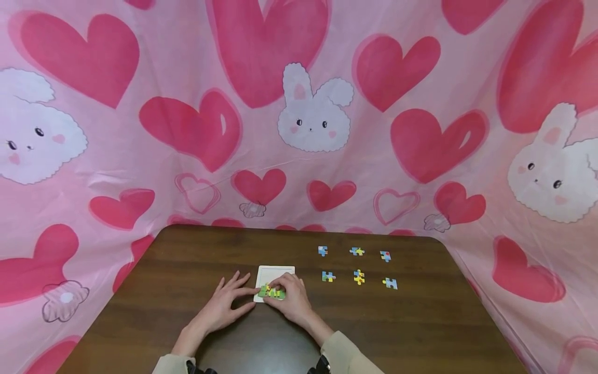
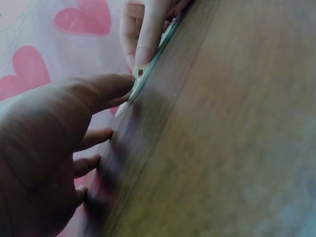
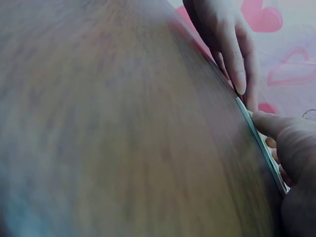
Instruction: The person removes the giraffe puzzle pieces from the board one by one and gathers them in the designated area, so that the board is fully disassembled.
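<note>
A white puzzle tray (image 1: 267, 274) lies on the table, with joined green and yellow jigsaw pieces (image 1: 275, 294) along its near side. My right hand (image 1: 293, 297) reaches over the tray's right side, its thumb and index finger pinching a puzzle piece at the left of that row. The fingers hide much of this piece. At the tray's left edge rests my left hand (image 1: 227, 302), fingers spread and fairly straight, index fingertip and thumb right at the rim. The left wrist view shows the tray edge-on (image 2: 159, 53) beneath both hands' fingertips.
Several loose jigsaw pieces, blue and yellow, lie in two rows right of the tray, among them a yellow one (image 1: 358, 277) and a blue one (image 1: 390, 283). The brown wooden table (image 1: 411, 322) meets a pink heart-and-rabbit cloth (image 1: 299, 171) behind and at the sides.
</note>
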`<state>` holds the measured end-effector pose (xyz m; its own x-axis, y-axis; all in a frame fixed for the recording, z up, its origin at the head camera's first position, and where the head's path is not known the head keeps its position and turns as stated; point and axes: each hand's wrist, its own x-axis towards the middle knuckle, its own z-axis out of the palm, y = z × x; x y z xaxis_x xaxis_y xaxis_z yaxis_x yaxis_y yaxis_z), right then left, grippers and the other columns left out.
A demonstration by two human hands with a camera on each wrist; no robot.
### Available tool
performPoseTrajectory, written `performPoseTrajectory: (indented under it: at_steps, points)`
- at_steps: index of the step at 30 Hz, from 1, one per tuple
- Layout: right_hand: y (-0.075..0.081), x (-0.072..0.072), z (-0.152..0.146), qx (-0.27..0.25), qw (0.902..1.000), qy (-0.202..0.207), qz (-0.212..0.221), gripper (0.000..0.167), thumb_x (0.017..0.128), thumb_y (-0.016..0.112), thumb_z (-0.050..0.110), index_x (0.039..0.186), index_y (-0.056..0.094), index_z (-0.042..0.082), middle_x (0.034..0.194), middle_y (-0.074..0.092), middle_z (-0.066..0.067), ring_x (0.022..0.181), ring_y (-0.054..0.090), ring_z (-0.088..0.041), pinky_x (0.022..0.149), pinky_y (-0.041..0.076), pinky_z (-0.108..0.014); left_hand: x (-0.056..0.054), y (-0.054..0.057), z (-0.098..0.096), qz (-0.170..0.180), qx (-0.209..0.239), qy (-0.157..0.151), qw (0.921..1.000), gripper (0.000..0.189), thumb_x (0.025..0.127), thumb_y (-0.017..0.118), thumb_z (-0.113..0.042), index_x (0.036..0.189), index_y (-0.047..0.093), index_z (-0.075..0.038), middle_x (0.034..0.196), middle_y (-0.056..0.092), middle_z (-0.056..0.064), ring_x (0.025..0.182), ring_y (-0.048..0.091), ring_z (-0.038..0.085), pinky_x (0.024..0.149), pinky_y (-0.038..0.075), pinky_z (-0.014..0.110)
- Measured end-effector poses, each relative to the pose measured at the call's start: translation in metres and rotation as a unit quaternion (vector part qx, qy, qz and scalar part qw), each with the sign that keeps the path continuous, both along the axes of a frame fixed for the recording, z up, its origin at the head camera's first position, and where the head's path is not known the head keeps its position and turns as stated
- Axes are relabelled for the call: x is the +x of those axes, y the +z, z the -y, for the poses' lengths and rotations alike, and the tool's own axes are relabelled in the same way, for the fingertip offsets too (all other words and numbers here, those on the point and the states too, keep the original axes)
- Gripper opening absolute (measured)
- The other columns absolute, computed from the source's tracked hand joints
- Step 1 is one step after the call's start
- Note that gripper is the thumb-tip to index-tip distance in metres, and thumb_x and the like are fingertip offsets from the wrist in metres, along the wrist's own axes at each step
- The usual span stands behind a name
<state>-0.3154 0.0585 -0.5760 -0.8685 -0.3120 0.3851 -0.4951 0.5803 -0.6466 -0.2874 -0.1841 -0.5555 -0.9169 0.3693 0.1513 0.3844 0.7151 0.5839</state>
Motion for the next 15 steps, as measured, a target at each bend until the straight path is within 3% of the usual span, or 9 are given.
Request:
performPoseTrajectory:
  at_steps: [8,15]
  points:
    - [0.005,-0.002,-0.001,-0.074,0.9965,0.017,0.033,0.024,0.087,0.095,0.018,0.102,0.080,0.008,0.093,0.067,-0.005,0.085,0.060,-0.014,0.082,0.045,-0.022,0.002,-0.001,-0.004,-0.016,-0.040,0.014,0.9990,0.052,0.099,0.081,-0.045,0.145,0.072,-0.022,0.165,0.056,0.020,0.162,0.039,0.052,0.127,0.020,0.084]
    - [0.040,-0.004,-0.022,-0.109,0.9909,0.047,0.064,0.025,0.090,0.092,0.015,0.109,0.078,0.006,0.094,0.064,-0.011,0.079,0.058,-0.019,0.070,0.044,-0.016,0.003,0.004,-0.013,-0.031,-0.079,0.045,0.9954,0.068,0.096,0.082,-0.053,0.152,0.067,-0.018,0.162,0.060,0.016,0.159,0.046,0.046,0.128,0.027,0.079]
